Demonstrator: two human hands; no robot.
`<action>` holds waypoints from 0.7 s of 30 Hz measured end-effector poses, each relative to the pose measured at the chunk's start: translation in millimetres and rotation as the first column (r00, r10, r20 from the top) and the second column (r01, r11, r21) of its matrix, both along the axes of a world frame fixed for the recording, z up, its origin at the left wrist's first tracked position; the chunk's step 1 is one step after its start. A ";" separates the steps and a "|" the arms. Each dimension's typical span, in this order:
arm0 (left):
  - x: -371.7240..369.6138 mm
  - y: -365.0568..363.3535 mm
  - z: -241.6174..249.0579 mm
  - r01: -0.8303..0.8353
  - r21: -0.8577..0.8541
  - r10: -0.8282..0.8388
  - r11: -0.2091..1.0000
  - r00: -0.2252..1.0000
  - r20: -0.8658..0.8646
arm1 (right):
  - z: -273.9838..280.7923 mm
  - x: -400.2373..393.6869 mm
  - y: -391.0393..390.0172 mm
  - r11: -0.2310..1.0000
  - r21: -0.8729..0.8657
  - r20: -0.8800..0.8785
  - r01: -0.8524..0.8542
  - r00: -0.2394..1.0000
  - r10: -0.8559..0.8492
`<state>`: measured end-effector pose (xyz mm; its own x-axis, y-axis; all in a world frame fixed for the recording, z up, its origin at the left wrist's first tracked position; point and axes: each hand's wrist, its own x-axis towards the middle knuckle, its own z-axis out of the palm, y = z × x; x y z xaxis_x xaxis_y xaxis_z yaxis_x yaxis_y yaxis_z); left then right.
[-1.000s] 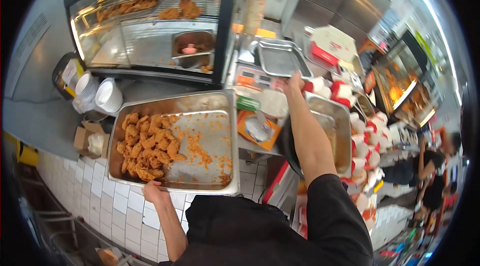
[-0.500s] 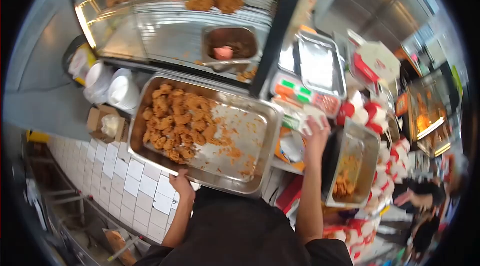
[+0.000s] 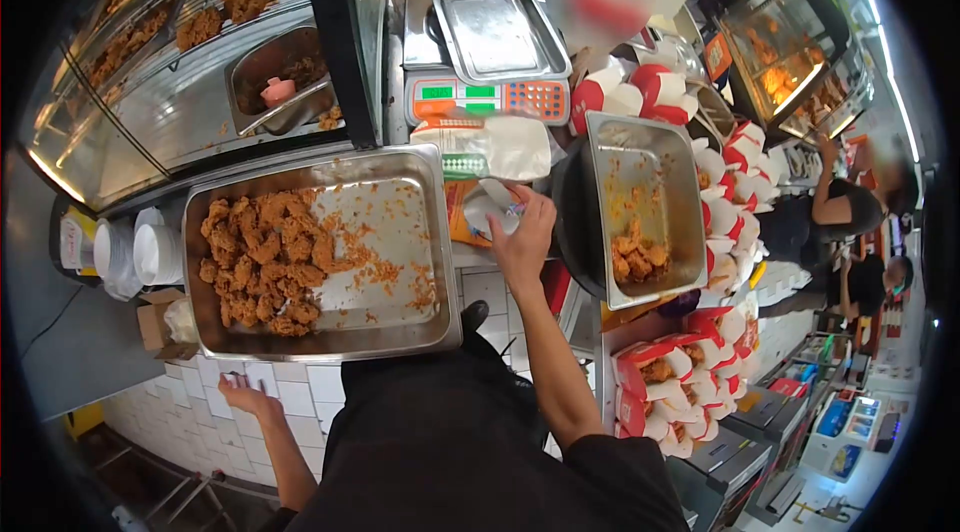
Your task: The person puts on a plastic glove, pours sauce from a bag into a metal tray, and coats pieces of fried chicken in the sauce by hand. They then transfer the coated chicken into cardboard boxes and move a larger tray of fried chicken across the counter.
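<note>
My right hand [image 3: 523, 237] is at a shiny silver, round-looking item [image 3: 492, 204] lying on an orange packet [image 3: 463, 215], its fingers curled at the item's right side. Behind it lies a white and green plastic package [image 3: 490, 148]. My left hand [image 3: 250, 399] hangs over the tiled floor with its fingers apart and nothing in them, just below a large steel tray [image 3: 400, 337]. Fried chicken pieces [image 3: 265, 262] fill the tray's left half, and crumbs lie on the right. Right of my right hand stands a deep steel pan [image 3: 645, 162] with a few chicken pieces [image 3: 640, 257].
A glass display case [image 3: 345, 42] with chicken stands at the upper left. A scale [image 3: 487, 97] carries a steel tray [image 3: 497, 29]. Red and white boxes [image 3: 670, 377] crowd the right side. Two people [image 3: 850, 207] are farther right. White tubs [image 3: 158, 254] stand left.
My view has turned right. My right hand has moved from the white package to the silver item. My left hand has let go of the large tray's edge and dropped lower.
</note>
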<state>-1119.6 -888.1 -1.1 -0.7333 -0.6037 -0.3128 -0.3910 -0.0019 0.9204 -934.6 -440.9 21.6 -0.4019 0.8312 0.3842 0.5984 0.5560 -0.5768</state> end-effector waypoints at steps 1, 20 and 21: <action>-5.6 -10.9 10.6 0.000 -0.128 -0.010 0.992 0.997 -0.081 | -1.0 -3.4 -1.3 1.000 -0.005 -0.075 -0.012 0.997 0.012; 34.1 236.5 113.5 0.924 -0.365 -0.908 0.112 -0.054 -0.415 | -68.3 -6.5 17.1 0.914 0.156 0.418 -0.374 0.863 0.282; 34.1 241.7 115.0 0.919 -0.387 -0.910 0.077 -0.094 -0.404 | -65.9 -6.8 16.7 0.944 -0.009 0.386 -0.330 0.870 0.308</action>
